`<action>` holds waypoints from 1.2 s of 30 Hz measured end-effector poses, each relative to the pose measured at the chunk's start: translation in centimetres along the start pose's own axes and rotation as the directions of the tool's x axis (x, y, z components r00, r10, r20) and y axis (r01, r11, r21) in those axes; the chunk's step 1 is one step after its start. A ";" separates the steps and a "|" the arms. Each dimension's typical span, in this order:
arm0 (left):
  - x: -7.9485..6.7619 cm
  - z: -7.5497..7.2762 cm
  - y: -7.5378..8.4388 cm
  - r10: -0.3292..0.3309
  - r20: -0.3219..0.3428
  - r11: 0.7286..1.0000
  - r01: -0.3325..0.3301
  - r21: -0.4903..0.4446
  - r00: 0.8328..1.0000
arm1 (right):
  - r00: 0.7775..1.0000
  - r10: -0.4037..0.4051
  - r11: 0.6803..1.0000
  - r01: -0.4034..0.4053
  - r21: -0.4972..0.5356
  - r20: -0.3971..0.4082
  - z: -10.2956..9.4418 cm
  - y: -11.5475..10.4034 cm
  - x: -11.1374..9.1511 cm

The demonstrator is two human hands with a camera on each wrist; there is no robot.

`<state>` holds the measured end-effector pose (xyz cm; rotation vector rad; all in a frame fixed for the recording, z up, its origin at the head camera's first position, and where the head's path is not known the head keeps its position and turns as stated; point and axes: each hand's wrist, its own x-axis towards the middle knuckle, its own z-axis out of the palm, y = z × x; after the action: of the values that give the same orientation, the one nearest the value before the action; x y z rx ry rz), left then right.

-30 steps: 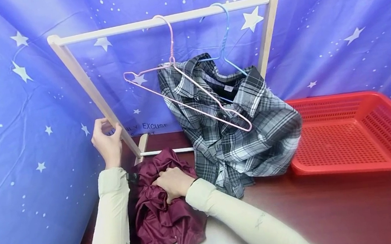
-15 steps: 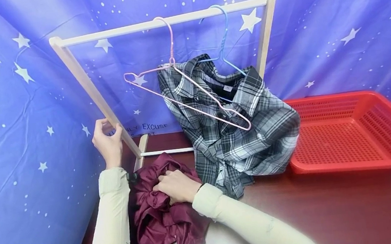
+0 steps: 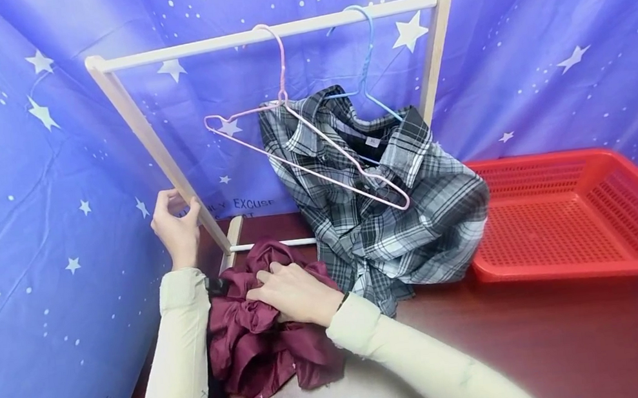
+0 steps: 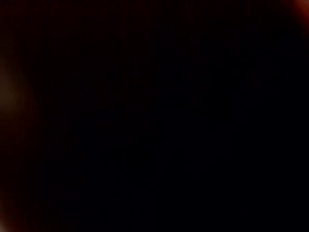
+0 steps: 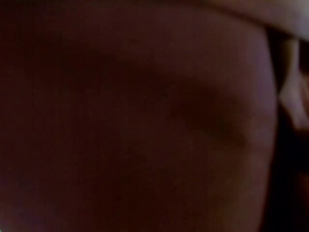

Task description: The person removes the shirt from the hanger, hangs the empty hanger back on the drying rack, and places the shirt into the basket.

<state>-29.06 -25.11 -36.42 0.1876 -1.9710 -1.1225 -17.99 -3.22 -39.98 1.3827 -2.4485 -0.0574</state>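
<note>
In the head view my left hand (image 3: 177, 230) grips the left post of a wooden clothes rack (image 3: 138, 124), thumb on one side and fingers on the other. My right hand (image 3: 299, 292) holds a bunched maroon garment (image 3: 254, 361) over the table, its fingers sunk into the folds. A pink wire hanger (image 3: 316, 176) hangs bare from the rack's top bar. Beside it a blue hanger (image 3: 367, 58) carries a black, grey and white plaid shirt (image 3: 405, 242). The left wrist view is almost wholly dark; dim, blurred cloth fills most of the right wrist view.
At the right stands a red plastic basket (image 3: 583, 272) with a mesh bottom. The dark reddish table (image 3: 544, 344) runs along the front. Blue star-printed curtain (image 3: 537, 105) closes in the back and left side, close behind the rack.
My right hand has shifted slightly right and up, and the maroon garment has been bunched and lifted a little. The left hand stays on the post.
</note>
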 end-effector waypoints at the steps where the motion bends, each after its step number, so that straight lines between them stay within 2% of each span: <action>1: 0.1 0.0 0.0 0.002 0.001 1.000 -0.002 0.002 1.000 | 1.000 0.001 1.000 -0.001 -0.004 -0.005 -0.3 0.1 -0.1; 18: -0.1 0.0 0.3 -0.011 0.003 1.000 0.011 0.008 1.000 | 0.998 0.044 0.996 -0.048 -0.078 -0.053 -4.9 1.2 -2.6; 25: -0.1 0.0 0.4 -0.013 0.005 1.000 0.013 0.003 1.000 | 0.990 0.052 0.997 -0.060 -0.057 -0.129 -6.1 1.7 -4.1; 36: -0.1 0.0 0.3 -0.005 -0.006 1.000 0.005 -0.005 1.000 | 0.984 0.070 0.996 -0.079 -0.048 -0.165 -7.5 2.7 -5.6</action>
<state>-28.91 -24.88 -36.29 0.1929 -1.9638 -1.1284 -15.25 3.84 -33.82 1.2214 -2.3429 0.0065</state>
